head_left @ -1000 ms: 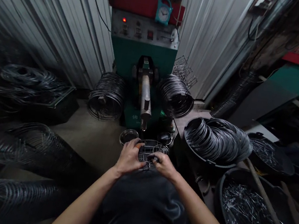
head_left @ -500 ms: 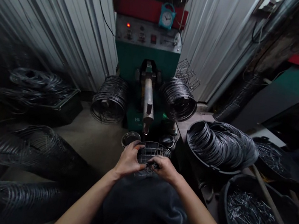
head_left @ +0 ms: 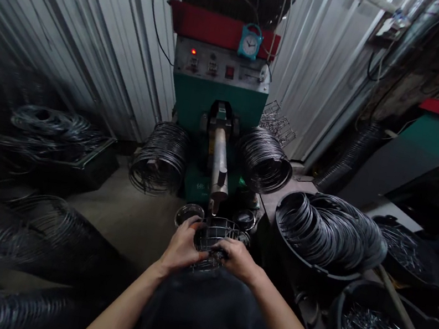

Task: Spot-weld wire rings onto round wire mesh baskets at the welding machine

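A round wire basket [head_left: 214, 232], made of thin metal rods, is held low in front of the green machine [head_left: 190, 89]. My left hand [head_left: 184, 245] grips its left side, thumb toward the middle and fingers around the rim. On the right, my right hand [head_left: 236, 254] is closed at the near side of the basket, with its fingertips pinched against the wires. Whether a loose wire piece is also in that pinch is too small to tell. The machine's metal electrode arm [head_left: 219, 164] points down toward the basket, its tip just beyond the far rim.
Coils of wire rings hang left [head_left: 159, 157] and right [head_left: 265, 161] of the machine. A tub of wire rings [head_left: 324, 269] stands to the right, near a tub of short rods [head_left: 334, 318]. Stacked wire rings [head_left: 9, 236] lie at left. A blue clock [head_left: 250, 43] sits on the machine.
The view has tilted upward, so the machine and tubs appear lower. Both hands keep hold of the basket, which stays just below the electrode tip.
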The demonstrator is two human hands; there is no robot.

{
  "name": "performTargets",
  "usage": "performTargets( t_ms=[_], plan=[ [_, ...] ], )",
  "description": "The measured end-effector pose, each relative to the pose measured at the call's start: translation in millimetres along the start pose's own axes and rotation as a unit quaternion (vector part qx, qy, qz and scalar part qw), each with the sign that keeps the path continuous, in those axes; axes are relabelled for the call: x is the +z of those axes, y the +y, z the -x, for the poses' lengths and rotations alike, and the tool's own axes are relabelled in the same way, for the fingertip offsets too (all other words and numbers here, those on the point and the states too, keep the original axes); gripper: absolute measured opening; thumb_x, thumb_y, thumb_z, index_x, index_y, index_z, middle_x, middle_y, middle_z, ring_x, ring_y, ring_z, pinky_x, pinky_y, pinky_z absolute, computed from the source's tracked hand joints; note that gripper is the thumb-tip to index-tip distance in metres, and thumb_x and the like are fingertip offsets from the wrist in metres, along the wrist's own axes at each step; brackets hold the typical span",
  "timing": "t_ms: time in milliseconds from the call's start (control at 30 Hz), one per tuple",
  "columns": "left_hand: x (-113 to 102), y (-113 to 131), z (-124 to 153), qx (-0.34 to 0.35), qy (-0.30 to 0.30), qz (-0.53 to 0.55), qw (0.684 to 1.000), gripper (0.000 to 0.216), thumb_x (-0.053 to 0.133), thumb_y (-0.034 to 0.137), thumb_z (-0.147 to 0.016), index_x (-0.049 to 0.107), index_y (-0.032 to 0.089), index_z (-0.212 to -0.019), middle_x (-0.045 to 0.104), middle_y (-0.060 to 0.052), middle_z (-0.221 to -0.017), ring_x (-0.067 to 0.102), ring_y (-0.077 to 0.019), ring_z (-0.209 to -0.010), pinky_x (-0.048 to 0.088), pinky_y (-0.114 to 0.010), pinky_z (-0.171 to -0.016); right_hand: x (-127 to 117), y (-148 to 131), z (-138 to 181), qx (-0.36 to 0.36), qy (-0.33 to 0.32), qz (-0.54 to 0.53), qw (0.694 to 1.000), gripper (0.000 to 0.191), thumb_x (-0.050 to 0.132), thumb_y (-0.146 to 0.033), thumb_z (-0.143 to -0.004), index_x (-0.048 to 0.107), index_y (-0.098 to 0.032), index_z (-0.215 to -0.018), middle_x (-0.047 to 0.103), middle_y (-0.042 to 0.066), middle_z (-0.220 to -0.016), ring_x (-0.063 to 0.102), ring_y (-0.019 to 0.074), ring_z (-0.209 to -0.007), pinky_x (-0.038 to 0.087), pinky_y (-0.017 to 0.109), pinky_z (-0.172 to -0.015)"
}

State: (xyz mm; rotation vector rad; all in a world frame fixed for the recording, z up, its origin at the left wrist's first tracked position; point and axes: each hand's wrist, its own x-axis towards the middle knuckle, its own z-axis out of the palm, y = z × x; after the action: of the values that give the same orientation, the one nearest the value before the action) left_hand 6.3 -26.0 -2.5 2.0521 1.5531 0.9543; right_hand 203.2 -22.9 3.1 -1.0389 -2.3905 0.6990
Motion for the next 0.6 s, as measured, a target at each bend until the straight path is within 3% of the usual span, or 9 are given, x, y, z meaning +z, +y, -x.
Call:
performTargets(
  t_ms=[267,600],
  plan=[
    [-1.3,-12.1,-2.2,0.012,0.019,0.024,0.999,0.061,0.072,0.021,-0.052,0.055,0.014,-0.111,0.047,-0.014,-0.127,0.047,-0.0313,-0.119,0.041,-0.045,-0.101,1.8,-3.2,-11.0,0.011,-0.007,0.045,0.999,0.033,0.056,-0.003,-0.069,0.066,-0.017,-0.097,0.069,0.008,-0.095,0.065,0.0188,-0.088,0.050,0.026,-0.075],
    [-8.8,-14.3,-34.0,-0.013,-0.005,0.056,0.998,0.055,0.077,0.030,-0.054,0.058,0.018,-0.105,0.050,-0.009,-0.118,0.051,-0.0273,-0.112,0.043,-0.040,-0.097,-12.9,-1.8,-38.4,0.019,0.015,0.051,0.998,0.027,0.058,-0.005,-0.072,0.066,-0.018,-0.094,0.069,0.006,-0.096,0.064,0.0170,-0.088,0.048,0.025,-0.077]
  ],
)
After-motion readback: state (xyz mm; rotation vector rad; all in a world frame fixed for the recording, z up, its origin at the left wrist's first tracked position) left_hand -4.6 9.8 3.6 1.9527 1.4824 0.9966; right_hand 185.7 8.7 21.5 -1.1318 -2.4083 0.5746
